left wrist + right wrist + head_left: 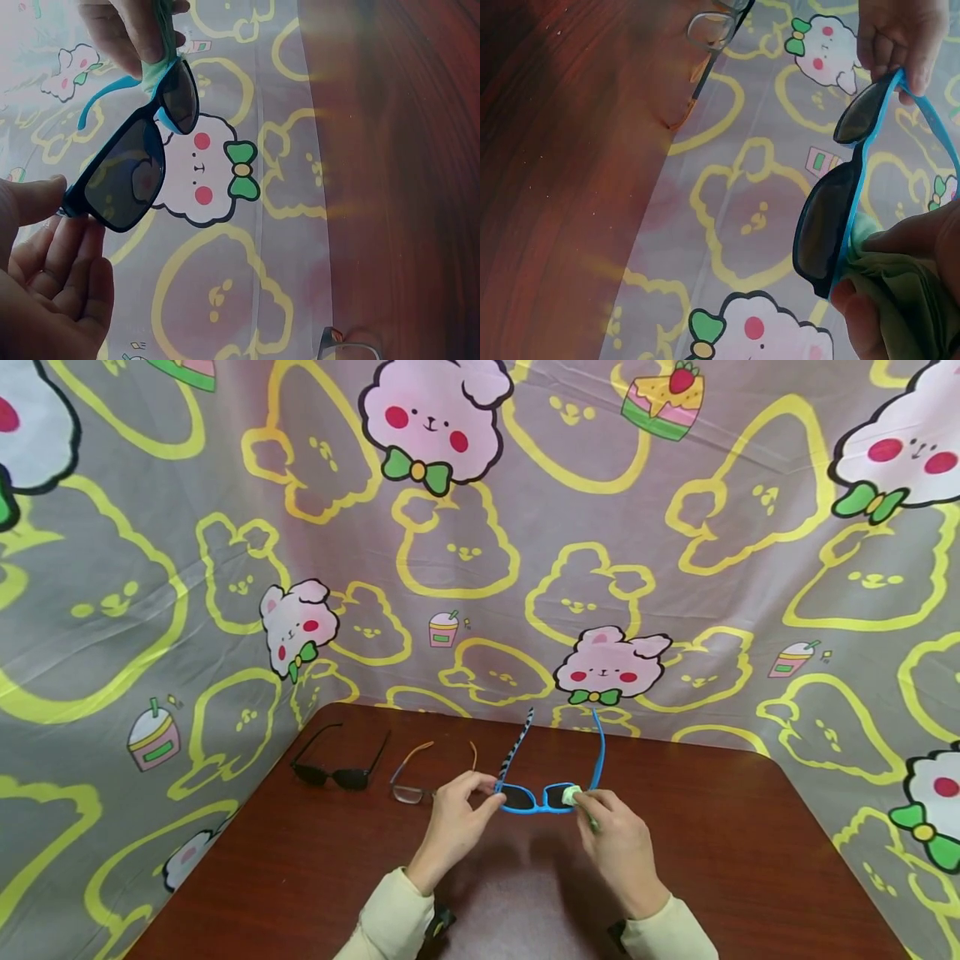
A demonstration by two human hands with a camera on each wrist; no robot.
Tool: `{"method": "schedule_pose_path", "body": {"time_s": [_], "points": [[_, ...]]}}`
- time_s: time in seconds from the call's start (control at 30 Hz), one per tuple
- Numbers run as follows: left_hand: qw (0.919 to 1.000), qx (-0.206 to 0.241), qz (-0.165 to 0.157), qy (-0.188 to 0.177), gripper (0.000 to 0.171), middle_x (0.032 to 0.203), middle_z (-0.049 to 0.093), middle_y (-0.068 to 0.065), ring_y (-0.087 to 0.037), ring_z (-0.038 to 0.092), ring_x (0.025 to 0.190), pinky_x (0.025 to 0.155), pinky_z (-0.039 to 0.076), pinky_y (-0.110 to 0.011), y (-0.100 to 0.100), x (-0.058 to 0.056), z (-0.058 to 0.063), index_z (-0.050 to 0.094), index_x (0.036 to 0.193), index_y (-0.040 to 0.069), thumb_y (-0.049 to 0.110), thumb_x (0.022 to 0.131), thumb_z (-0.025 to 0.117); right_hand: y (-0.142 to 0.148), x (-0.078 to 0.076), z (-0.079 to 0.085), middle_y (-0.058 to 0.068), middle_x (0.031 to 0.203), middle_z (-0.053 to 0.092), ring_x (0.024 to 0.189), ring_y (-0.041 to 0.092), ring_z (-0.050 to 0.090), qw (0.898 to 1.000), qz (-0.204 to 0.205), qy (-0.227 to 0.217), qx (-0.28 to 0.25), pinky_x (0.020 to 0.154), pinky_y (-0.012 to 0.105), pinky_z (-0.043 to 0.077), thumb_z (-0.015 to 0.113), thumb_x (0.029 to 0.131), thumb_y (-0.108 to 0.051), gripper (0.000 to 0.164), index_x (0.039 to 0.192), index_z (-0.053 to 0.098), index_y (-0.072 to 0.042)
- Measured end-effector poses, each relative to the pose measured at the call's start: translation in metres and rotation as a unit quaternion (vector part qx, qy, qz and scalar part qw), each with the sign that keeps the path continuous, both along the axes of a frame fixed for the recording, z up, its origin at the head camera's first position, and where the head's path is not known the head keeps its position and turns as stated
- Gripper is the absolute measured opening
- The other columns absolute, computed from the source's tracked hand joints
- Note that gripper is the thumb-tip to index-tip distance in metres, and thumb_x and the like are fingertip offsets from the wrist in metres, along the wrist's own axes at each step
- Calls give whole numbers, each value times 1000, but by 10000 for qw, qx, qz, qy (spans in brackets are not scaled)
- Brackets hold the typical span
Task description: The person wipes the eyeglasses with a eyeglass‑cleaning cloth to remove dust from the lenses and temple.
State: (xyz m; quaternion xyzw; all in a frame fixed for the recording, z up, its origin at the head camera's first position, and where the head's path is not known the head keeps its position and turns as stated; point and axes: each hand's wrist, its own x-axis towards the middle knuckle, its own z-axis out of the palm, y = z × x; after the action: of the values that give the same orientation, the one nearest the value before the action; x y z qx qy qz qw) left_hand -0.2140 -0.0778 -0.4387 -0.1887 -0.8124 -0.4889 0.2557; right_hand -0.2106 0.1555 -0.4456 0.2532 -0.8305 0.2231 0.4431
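Observation:
Blue-framed sunglasses [537, 808] with dark lenses are held up over the table, both temples unfolded and pointing away from me. My left hand [459, 814] pinches the left end of the frame between thumb and fingers. In my right hand [618, 847] is a light green cloth [572, 794], bunched up and pressed against the right lens. The right wrist view shows the cloth [900, 300] gripped at the frame's end, with the thumb on one side and a finger on the other. In the left wrist view the sunglasses [127, 176] appear tilted.
Black sunglasses [341, 777] lie unfolded at the table's left. Clear-lensed glasses [408, 794] with orange-brown temples stand between them and my left hand, partly hidden by it. A patterned curtain [465, 560] surrounds the back and sides of the brown table [750, 860].

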Motion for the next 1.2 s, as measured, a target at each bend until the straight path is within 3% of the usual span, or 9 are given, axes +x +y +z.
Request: {"method": "schedule_pose_path", "body": {"time_s": [0.23, 0.57, 0.7, 0.8, 0.93, 1.07, 1.2], "points": [[9994, 44, 24, 329, 16, 81, 64, 4, -10, 62, 77, 68, 51, -35, 2, -1, 0, 69, 91, 8, 9, 77, 77, -1, -1, -2, 6, 84, 64, 74, 24, 61, 9994, 11, 33, 346, 59, 37, 50, 71, 68, 0, 20, 87, 74, -3], [9981, 312, 5, 526, 17, 80, 62, 5, -9, 61, 77, 71, 51, -36, 4, -2, -3, 69, 90, 7, 4, 76, 78, -3, 2, 2, 13, 100, 64, 84, 28, 57, 9962, 451, -322, 673, 66, 37, 50, 70, 60, 6, 42, 102, 71, 2], [9969, 389, 3, 677, 18, 80, 63, 5, -9, 61, 77, 70, 51, -36, 5, -3, -5, 69, 89, 7, 3, 75, 79, -3, 2, 3, 15, 105, 66, 79, 29, 55, 9950, 487, -325, 809, 63, 35, 49, 67, 62, 9, 43, 104, 69, 3], [9954, 388, 19, 879, 18, 81, 63, 4, -9, 61, 78, 70, 50, -29, 6, -3, -6, 69, 90, 6, 5, 75, 79, -4, 4, 3, 13, 108, 66, 78, 28, 57, 9942, 373, -347, 947, 60, 35, 49, 67, 64, 8, 42, 106, 69, 1], [9929, 403, -14, 1120, 18, 82, 63, 3, -10, 61, 78, 69, 50, -26, 8, -3, -7, 69, 91, 5, 7, 76, 79, -5, 7, 3, 11, 111, 65, 86, 27, 62, 9930, 266, -459, 1053, 64, 37, 52, 65, 67, 6, 42, 109, 68, -1], [9912, 490, -64, 1225, 17, 82, 63, 2, -11, 62, 78, 67, 51, -33, 10, -2, -6, 69, 91, 5, 7, 77, 78, -6, 8, 5, 13, 113, 63, 94, 28, 62, 9920, 441, -554, 1047, 72, 38, 52, 65, 69, 6, 42, 111, 67, 1], [9896, 549, -42, 1328, 16, 82, 63, 2, -12, 62, 78, 69, 51, -32, 11, -2, -5, 69, 90, 5, 5, 76, 78, -7, 9, 7, 15, 113, 62, 96, 28, 61, 9910, 621, -559, 1043, 75, 39, 52, 65, 70, 7, 42, 111, 66, 2]]}}
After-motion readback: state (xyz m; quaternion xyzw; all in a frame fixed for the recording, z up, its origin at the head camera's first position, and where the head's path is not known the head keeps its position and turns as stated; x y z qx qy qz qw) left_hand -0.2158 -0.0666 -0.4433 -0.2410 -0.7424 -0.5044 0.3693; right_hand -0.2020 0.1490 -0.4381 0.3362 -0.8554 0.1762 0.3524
